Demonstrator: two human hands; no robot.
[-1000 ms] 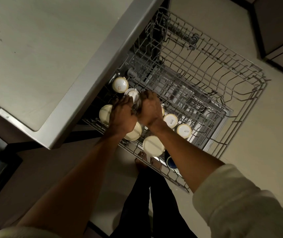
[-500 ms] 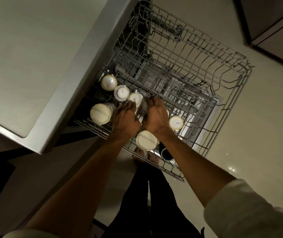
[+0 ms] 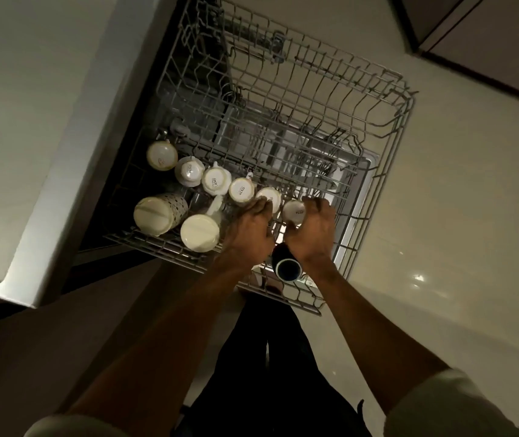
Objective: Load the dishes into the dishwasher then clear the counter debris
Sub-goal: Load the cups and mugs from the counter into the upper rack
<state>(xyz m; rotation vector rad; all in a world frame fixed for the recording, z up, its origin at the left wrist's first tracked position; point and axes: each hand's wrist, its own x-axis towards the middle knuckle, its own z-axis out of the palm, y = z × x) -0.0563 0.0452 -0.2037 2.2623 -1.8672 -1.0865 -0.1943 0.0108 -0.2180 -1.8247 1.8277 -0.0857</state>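
While both hands work the front row of the pulled-out upper rack [image 3: 387,171], the right hand [image 3: 313,230] has its fingers curled round an upturned white cup [image 3: 294,211], w/ the left hand [image 3: 248,230] resting fingertips on the neighbouring cup [image 3: 269,197], not clearly gripping. Four more upturned cups run left along the row; two bigger mugs [image 3: 199,231] sit nearer the rack's front edge, and a dark mug [image 3: 286,263] lies on its side betw. the wrists. Risk, imo: cups touch or nearly do, so a nudge could knock one into the next and chip it. Dark mug may roll or trap water. The tabletop [image 3: 31,121] hasn't been dealt with yet.
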